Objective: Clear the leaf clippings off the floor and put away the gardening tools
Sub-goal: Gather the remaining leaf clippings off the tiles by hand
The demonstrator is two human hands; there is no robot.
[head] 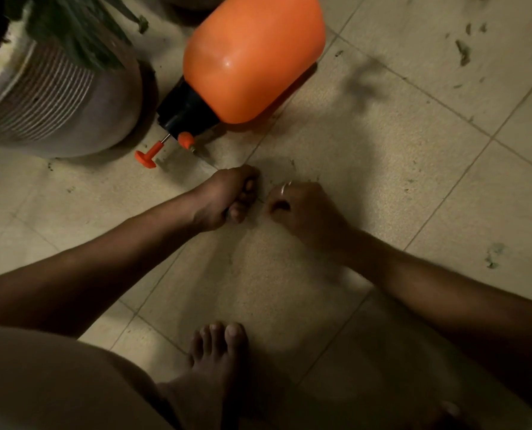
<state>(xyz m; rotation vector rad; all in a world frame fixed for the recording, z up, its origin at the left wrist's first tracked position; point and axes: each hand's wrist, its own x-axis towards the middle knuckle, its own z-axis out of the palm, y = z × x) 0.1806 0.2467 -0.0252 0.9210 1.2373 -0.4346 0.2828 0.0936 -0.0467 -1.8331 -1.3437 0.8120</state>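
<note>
Orange plastic pump sprayer (252, 57) is lying on the beige tiled floor (398, 187), plunger pointing lower-left; left hand (224, 198) and right hand (303, 209) are keeping fingers curled (contents impossible to tell).

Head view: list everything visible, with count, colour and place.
Plastic pressure sprayer: one, orange with black cap, lying on its side, top centre.
Ribbed plant pot: one, grey, top left, dark green leaves above.
Leaf clippings: many, green, scattered mostly top right.
Tiled floor: beige, throughout.
Bare foot: one clear, bottom centre.
Left hand: fingers curled, low at the floor, centre.
Right hand: fingers curled, ring worn, beside the left.
</note>
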